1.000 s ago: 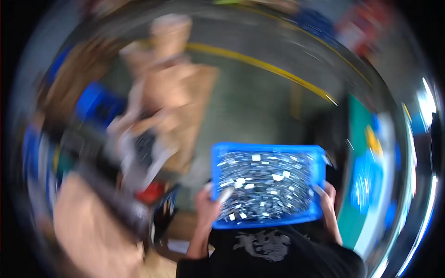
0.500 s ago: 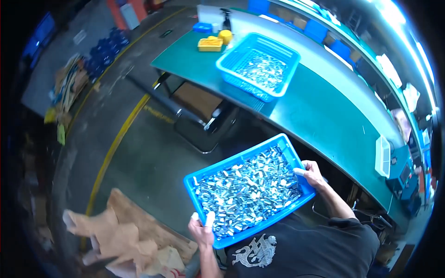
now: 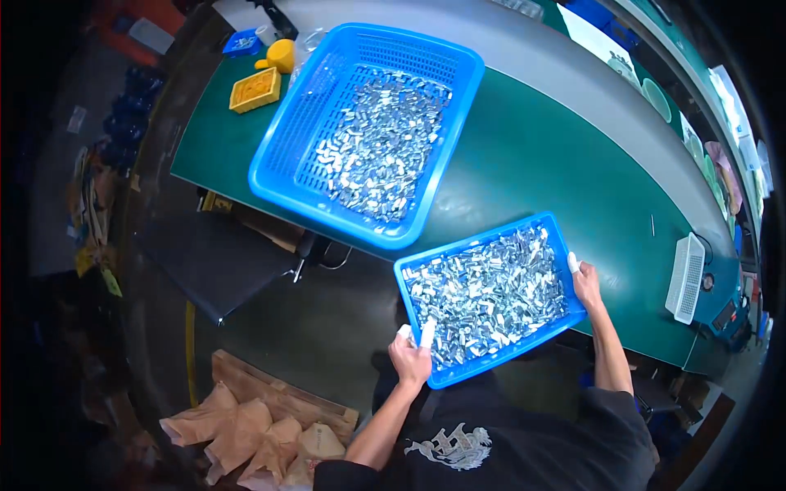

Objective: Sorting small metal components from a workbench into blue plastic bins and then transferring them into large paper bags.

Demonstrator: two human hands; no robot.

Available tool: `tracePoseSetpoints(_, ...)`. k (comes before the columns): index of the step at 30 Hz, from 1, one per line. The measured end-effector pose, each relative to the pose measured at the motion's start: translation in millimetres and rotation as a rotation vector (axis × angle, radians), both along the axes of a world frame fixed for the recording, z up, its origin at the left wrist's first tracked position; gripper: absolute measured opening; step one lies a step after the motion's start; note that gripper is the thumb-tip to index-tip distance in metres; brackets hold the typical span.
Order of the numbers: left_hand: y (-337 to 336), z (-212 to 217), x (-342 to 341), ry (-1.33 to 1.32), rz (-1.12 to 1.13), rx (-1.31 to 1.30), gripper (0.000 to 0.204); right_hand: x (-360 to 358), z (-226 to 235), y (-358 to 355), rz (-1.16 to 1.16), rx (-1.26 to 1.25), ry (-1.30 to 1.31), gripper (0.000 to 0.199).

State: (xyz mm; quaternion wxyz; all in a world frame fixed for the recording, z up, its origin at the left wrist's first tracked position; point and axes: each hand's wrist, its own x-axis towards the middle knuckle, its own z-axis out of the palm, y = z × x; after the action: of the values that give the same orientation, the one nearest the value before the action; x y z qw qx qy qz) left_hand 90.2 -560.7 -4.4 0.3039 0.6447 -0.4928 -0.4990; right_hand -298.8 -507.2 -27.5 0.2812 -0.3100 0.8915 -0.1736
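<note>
The long green table (image 3: 565,164) fills the upper scene, and everything sits off it: toward its left end a big blue basket (image 3: 368,131) rests on top, heaped with small silvery metal parts (image 3: 381,143). At the table's near edge comes the smaller blue tray (image 3: 489,296), just as full, only partly over the tabletop by the look of it, and carried at both ends. The left hand (image 3: 412,357) is clamped on the tray's near corner, white-capped fingers over the rim; the right hand (image 3: 584,282) grips the far end. I'd say the tray has reached the table but isn't set down. A small yellow bin (image 3: 255,90) sits beyond the basket.
</note>
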Motion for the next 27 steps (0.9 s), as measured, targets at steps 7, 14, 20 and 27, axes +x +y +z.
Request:
tracePoseSetpoints(7,-25,-22,-60,0.133,-0.023,0.236,0.023,-84,-64,-29,0.092,-0.291,0.140,0.029)
tracePoseSetpoints(14,-61,-30,-104,0.372,-0.064,0.328,0.028,-103,-38,-131,0.046,-0.071,0.332,0.040)
tracePoseSetpoints(20,-97,18,-68,-0.446,-0.878,0.255,0.043,-117,-40,-132,0.144,-0.040,0.396,0.037)
tracePoseSetpoints(27,-103,153,54,-0.034,-1.012,0.047,0.041,-203,-88,-124,0.241,0.370,0.600,0.056)
